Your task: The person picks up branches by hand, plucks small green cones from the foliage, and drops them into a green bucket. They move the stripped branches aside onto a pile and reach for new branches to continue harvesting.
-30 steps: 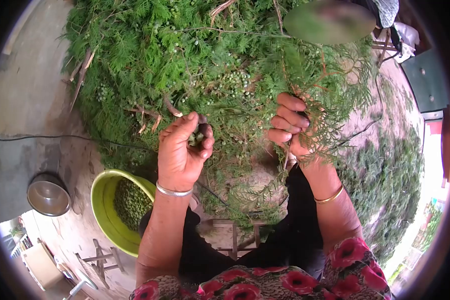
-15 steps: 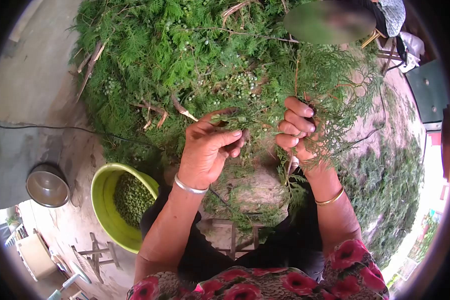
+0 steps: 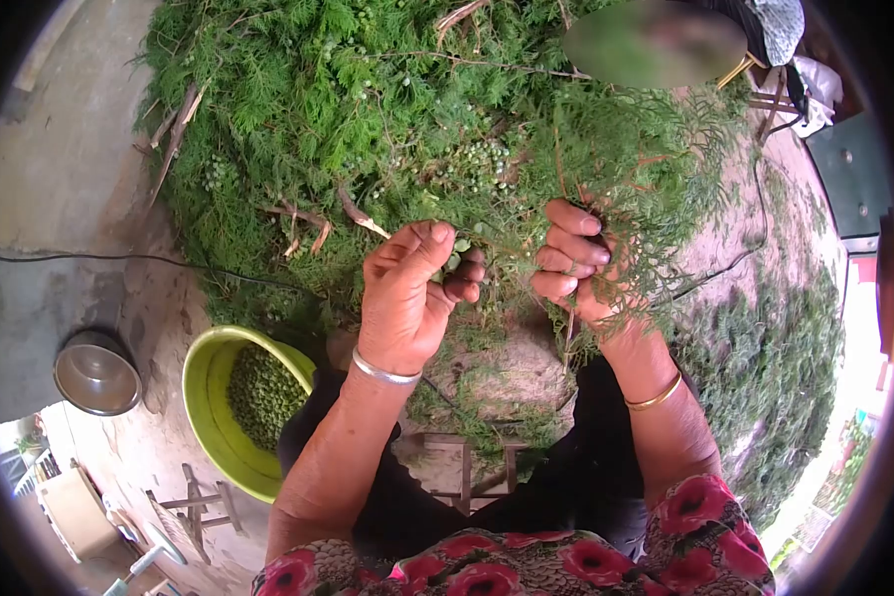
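My right hand (image 3: 574,260) is closed around the stem of a leafy conifer branch (image 3: 636,149), whose feathery green sprays fan out above and to its right. To its left, my left hand (image 3: 412,288) is curled with the thumb raised. Small round green seed cones (image 3: 455,260) show between its thumb and fingers; a thin sprig reaches from there toward the branch. Beyond both hands lies a big heap of cut conifer branches (image 3: 298,109), with pale green cones (image 3: 482,159) scattered on it.
A yellow-green bucket (image 3: 197,397) holding many green cones (image 3: 266,397) stands by my left knee. Farther left are a metal bowl (image 3: 97,372) and a black cable (image 3: 119,257). More greenery (image 3: 765,368) covers the ground at right. A blurred patch hides part of the upper right.
My left thumb has lifted and the sprig it pinched has mostly gone from view, baring green cones in the fingers. My right hand has shifted slightly left with the branch.
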### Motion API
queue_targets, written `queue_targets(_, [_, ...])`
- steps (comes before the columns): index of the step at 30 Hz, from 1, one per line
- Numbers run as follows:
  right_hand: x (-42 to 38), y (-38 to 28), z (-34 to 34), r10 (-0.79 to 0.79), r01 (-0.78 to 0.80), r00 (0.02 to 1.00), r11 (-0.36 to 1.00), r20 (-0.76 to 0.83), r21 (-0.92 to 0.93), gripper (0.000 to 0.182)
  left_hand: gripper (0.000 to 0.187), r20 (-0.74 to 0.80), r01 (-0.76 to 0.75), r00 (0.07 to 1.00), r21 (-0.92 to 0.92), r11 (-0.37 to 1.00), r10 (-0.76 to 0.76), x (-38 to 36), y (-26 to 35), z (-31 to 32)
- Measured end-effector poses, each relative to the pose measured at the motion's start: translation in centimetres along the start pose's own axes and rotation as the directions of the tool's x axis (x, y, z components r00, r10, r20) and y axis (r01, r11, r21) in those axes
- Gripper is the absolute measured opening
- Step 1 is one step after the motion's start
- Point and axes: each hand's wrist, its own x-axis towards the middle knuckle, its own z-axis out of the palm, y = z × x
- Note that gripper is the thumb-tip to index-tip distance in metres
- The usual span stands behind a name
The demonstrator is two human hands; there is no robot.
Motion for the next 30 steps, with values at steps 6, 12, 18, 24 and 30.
queue_targets(6, [0.4, 1.0, 0.1, -0.05, 0.053, 0.962, 0.999, -0.267, 0.001, 0.037, 0.006, -0.076, -0.105, 0.992, -0.031, 0.994, 0.102, 0.3, -0.4, 0.1])
queue_targets(12, [0.9, 2.5, 0.0, -0.331, 0.159, 0.833, 0.91, -0.443, -0.382, 0.037, 0.01, -0.056, -0.208, 0.976, 0.023, 0.978, 0.209, 0.2, 0.1, 0.3])
queue_targets(18, [0.4, 2.8, -0.2, -0.125, -0.062, 0.839, 0.945, -0.529, -0.322, 0.021, 0.016, -0.027, -0.305, 0.947, 0.235, 0.923, 0.32, -0.1, 0.3, 0.9])
queue_targets(24, [0.5, 2.8, -0.1, -0.034, -0.108, 0.92, 0.935, -0.389, -0.337, 0.012, 0.018, -0.035, -0.219, 0.97, 0.3, 0.929, 0.24, -0.7, 1.7, 1.3])
queue_targets(30, [-0.2, 1.8, 1.7, -0.004, -0.148, 0.897, 0.939, -0.442, -0.309, 0.015, 0.011, -0.061, -0.168, 0.982, 0.128, 0.977, 0.177, 0.1, 6.6, -1.6])
